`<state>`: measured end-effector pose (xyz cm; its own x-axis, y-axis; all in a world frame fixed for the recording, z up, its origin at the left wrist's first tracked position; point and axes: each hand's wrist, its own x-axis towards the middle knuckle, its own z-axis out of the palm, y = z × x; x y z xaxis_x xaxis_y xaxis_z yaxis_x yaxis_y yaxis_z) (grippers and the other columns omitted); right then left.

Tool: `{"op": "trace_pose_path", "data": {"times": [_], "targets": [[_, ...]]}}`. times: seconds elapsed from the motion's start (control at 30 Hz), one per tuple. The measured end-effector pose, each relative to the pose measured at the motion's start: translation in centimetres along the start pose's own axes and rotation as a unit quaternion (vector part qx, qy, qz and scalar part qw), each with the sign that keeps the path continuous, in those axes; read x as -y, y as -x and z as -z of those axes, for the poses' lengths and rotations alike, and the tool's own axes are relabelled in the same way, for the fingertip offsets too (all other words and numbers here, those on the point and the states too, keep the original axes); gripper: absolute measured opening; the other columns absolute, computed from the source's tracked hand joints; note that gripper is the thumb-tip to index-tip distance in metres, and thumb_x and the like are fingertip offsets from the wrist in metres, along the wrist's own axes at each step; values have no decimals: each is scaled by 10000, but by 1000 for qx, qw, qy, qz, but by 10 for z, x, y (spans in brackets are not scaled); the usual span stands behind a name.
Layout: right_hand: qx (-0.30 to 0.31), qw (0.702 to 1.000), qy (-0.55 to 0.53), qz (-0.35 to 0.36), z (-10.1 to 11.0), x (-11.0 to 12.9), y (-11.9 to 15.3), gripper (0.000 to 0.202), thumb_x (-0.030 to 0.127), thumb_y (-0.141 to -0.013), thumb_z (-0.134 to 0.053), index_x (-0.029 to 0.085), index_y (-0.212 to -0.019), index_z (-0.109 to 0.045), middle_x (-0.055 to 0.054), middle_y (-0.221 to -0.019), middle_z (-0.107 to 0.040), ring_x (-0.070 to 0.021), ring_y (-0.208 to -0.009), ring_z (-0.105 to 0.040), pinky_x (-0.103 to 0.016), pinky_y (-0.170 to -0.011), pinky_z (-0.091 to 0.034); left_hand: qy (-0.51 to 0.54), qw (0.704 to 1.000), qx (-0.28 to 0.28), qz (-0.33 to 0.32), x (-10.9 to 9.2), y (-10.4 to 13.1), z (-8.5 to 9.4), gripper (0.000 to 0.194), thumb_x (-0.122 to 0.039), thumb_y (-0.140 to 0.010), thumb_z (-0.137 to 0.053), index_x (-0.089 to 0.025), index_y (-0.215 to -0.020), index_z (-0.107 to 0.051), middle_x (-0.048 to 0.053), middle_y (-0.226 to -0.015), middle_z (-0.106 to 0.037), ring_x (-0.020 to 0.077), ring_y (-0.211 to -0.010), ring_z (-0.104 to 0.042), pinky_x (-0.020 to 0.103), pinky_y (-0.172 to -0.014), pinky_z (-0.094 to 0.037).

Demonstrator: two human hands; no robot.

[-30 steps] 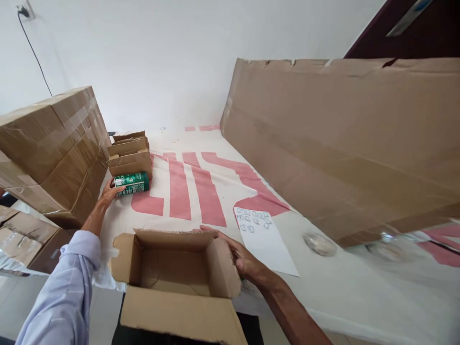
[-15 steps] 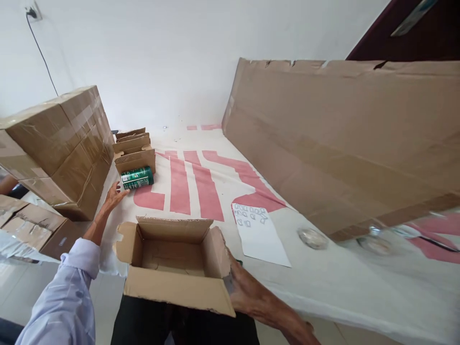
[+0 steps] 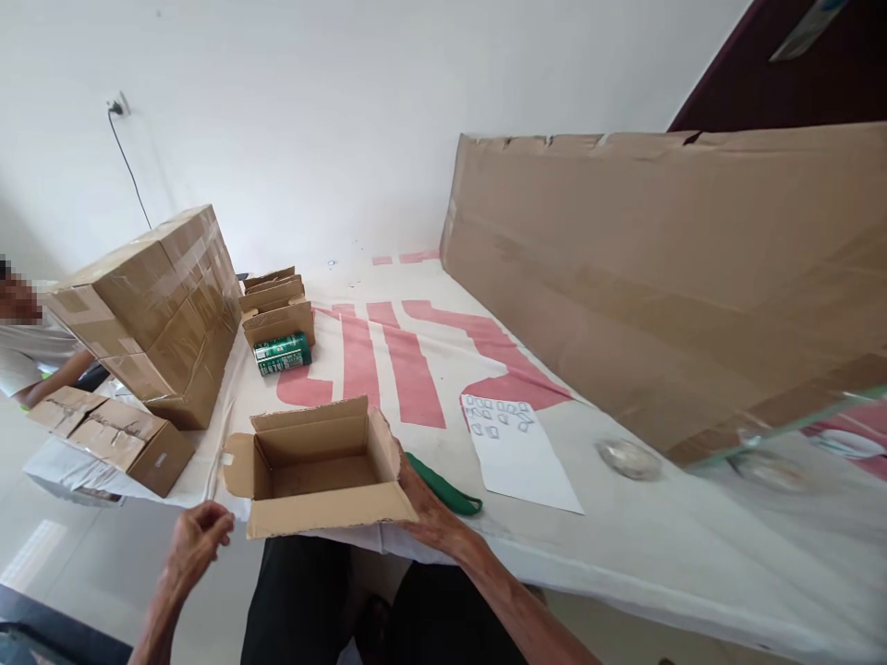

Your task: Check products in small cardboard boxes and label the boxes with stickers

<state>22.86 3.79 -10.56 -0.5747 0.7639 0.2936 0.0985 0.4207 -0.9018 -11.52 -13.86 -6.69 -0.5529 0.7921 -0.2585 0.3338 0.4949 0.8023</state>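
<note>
An open cardboard box (image 3: 319, 508) sits at the table's front edge, its inside bare and its flaps raised. My right hand (image 3: 433, 513) grips the box's right end, fingers partly hidden behind the flap. Left of the box, just past the table edge, my left hand (image 3: 198, 543) hangs with loosely bent fingers and nothing visible in it. A green can (image 3: 283, 354) lies on its side farther back, against a row of small open cartons (image 3: 277, 309). Beside my right hand lies a green strap-like item (image 3: 447, 488), partly covered.
Taped cartons (image 3: 166, 305) are stacked at the left, with a lower carton (image 3: 115, 439) in front and a person (image 3: 34, 356) behind. A large cardboard sheet (image 3: 658, 286) leans at the right. A marked paper (image 3: 523, 462) and a clear round item (image 3: 629, 459) lie on the table (image 3: 554, 550).
My left hand has drawn back from beside the green can to the left of the box. The box has tilted slightly in my right hand, and the camera view has shifted.
</note>
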Motion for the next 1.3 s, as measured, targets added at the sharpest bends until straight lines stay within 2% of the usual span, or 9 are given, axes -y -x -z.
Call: {"op": "trace_pose_path", "data": {"times": [0.07,0.17,0.33,0.53,0.67,0.8,1.0,1.17,1.3], "targets": [[1,1000,-13,12,-11,-1,-10,1172,791,-788,-753,271,-1739,-309,-180,-1672,-469,-502,-1566,-411,-661,-1312,-364,-1,998,60,-13,-5,12,-18,376,-594,-641,-809,-230,-715,-752,61,-649,-714,253,-643,-685,332,-538,-509],[-18,999,-11,32,-27,-6,-26,1173,716,-825,-777,312,-1761,-197,-169,-1702,-419,-457,-1575,-411,-654,-1310,-367,22,995,78,-60,-30,9,-50,378,-613,-664,-819,-254,-776,-784,103,-814,-795,333,-819,-760,417,-668,-585],[-57,996,41,63,-39,-20,-53,1163,629,-871,-774,335,-1765,-90,-158,-1777,-295,-428,-1645,-295,-677,-1328,-300,27,992,79,-92,-70,-25,-86,354,-596,-712,-791,-252,-796,-794,123,-879,-824,392,-946,-785,474,-761,-611],[-59,995,68,43,-42,-42,-74,1076,519,-941,-708,313,-1774,-57,-150,-1789,-281,-360,-1663,-279,-611,-1331,-327,45,992,77,-94,-86,-73,-119,504,-710,-748,-767,-221,-868,-791,146,-910,-831,371,-941,-792,433,-723,-617],[-11,995,98,-6,-48,-61,-71,980,440,-973,-657,271,-1768,-111,-181,-1794,-272,-350,-1666,-276,-626,-1331,-296,58,994,49,-81,-98,-117,-127,643,-827,-772,-685,-191,-813,-768,189,-913,-818,379,-921,-797,430,-696,-613],[15,984,168,-49,-54,-71,-66,832,356,-971,-631,168,-1717,-315,-236,-1733,-385,-389,-1615,-371,-633,-1314,-307,62,995,28,-68,-107,-153,-130,671,-849,-754,-711,-180,-793,-754,191,-876,-811,355,-807,-792,427,-671,-602],[-15,978,209,-17,-58,-84,-63,681,308,-990,-602,234,-1652,-461,-171,-1668,-510,-355,-1532,-492,-601,-1260,-411,76,995,-14,-65,-113,-192,-135,779,-928,-734,-647,-161,-818,-751,182,-872,-810,281,-709,-758,376,-630,-572],[-45,972,232,0,-62,-92,-59,604,268,-990,-599,191,-1587,-548,-177,-1638,-546,-345,-1498,-526,-572,-1227,-458,74,994,-38,-64,-120,-228,-129,881,-1018,-642,-601,-160,-802,-719,173,-870,-799,241,-681,-726,320,-564,-529],[-51,967,250,7,-63,-90,-58,588,255,-981,-615,181,-1563,-574,-183,-1612,-569,-352,-1471,-545,-555,-1184,-500,57,996,-34,-65,-136,-261,-123,840,-991,-691,-607,-160,-792,-684,158,-838,-781,210,-633,-700,290,-530,-516]]}}
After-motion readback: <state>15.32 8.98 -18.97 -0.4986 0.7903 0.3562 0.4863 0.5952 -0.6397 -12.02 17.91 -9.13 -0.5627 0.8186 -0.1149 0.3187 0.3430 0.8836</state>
